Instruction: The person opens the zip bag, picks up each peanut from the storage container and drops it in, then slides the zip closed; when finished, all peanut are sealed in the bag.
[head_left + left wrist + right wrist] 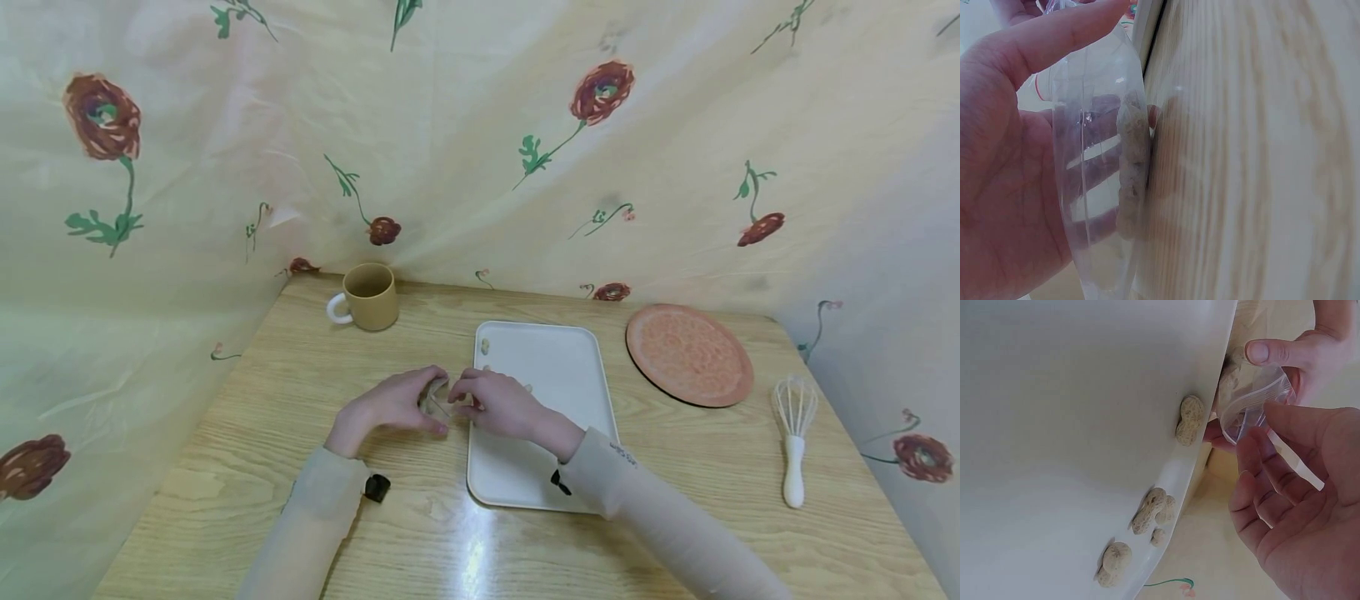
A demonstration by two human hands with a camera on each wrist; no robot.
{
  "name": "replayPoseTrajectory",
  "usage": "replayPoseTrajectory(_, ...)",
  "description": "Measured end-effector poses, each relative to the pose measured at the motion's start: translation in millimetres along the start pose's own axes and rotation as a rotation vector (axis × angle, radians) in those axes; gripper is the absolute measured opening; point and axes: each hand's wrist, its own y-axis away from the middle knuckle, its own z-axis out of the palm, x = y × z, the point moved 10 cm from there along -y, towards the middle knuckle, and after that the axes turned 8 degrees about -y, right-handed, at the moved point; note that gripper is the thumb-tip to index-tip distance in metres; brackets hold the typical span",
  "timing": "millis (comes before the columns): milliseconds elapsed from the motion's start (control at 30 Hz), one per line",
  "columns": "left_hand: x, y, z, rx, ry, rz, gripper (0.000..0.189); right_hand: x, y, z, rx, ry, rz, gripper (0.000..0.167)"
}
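Left grip: a bare hand, curled round a clear, soft plastic bag, thumb on one side and fingers on the other, as I read my wrist feeds.
Bag: just left of the white, rounded rectangular tray, low over the pale wood-grained surface; I cannot tell whether it touches down. Rough tan peanuts lie inside, along the side nearest the surface.
Right grip: the other bare hand, fingers bent, tips at the bag's mouth; from here I cannot tell whether they pinch the plastic or only sit beside it.
Bag mouth: I judge the work is here. I would take one layer between thumb and fingertip and ease it sideways, so the opening does not fold over.
Squeeze: steady at the bag's sides, light over the shells, which I expect would crack under pressure.
Tray peanuts: several tan, knobbly shells lie near the rim; I would lift the right wrist clear of them.
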Motion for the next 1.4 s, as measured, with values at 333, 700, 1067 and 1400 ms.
replayPoseTrajectory(333, 1.1, 1.0, -0.1, -0.001, 0.015, -0.012, 0.081, 19.5, 10.6, -12.1, 0.016, -0.054, 0.037, 0.020)
replayPoseTrajectory(700, 0.9, 1.4, 1.1, -0.006, 0.028, -0.018, 0.079, 56.4, 26.9, -40.6, 0.078, -0.100, 0.108, 0.020)
replayPoseTrajectory(1067, 0.4, 0.8, 1.6, -0.004, 0.008, -0.002, 0.081, 91.5, 39.7, -45.5, 0.092, -0.066, 0.135, 0.020)
replayPoseTrajectory(1400, 1.6, 1.2, 0.6, -0.007, 0.009, -0.004, 0.080, 105.0, 48.9, -36.8, 0.050, -0.063, 0.213, 0.022)
